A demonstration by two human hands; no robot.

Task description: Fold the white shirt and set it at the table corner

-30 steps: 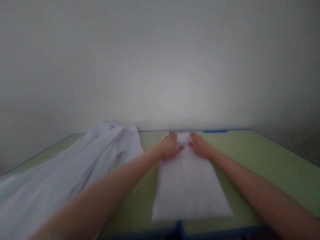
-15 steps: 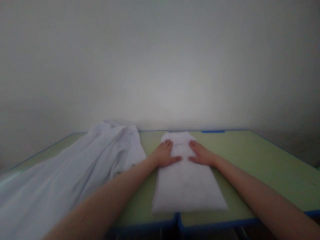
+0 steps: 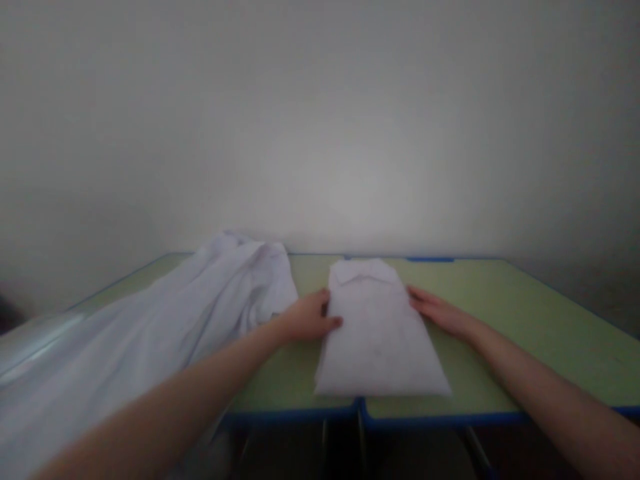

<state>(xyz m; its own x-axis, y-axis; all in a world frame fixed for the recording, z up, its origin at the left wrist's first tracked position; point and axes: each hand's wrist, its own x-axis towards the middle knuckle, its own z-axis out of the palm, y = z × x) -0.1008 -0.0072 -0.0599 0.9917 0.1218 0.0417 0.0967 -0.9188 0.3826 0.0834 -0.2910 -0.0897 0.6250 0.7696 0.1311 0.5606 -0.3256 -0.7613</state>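
Observation:
A white garment with a collar, seemingly a shirt [image 3: 380, 340], lies folded into a long flat bundle on the table, collar end toward the wall. At its left edge, my left hand [image 3: 307, 317] has the thumb on top and the fingers bent against the side. Along the opposite edge, my right hand [image 3: 443, 312] rests with its fingers extended and their tips touching the cloth; its thumb is not clearly seen. The picture is dim and blurred.
A large heap of loose white cloth [image 3: 200, 307] covers the left side and drapes over the near edge. Beneath everything are light green tabletops [image 3: 525, 333] with blue edging, joined by a seam under the folded bundle. A plain pale wall [image 3: 340, 133] stands behind.
Both hands have moved outward from flat on top of the folded shirt to its left and right edges, uncovering the collar. The view has shifted slightly.

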